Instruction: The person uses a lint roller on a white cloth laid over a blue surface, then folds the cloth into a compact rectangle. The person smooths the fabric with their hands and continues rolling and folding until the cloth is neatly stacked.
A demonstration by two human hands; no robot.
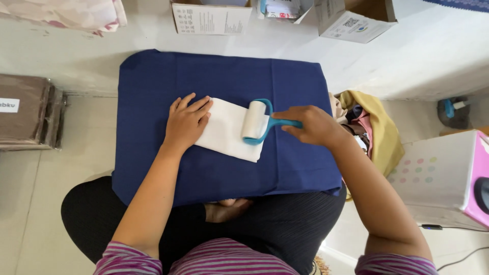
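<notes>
A folded white cloth (226,133) lies on a dark blue cloth-covered board (224,86) across my lap. My left hand (186,122) presses flat on the white cloth's left end, fingers spread. My right hand (311,125) grips the teal handle of a lint roller (256,121), whose white roll rests on the right part of the white cloth.
Cardboard boxes (211,18) (354,19) stand at the far edge. A stack of brown packed fabric (28,112) lies left. A yellow bag of clothes (372,127) and a pink-and-white box (448,175) sit to the right.
</notes>
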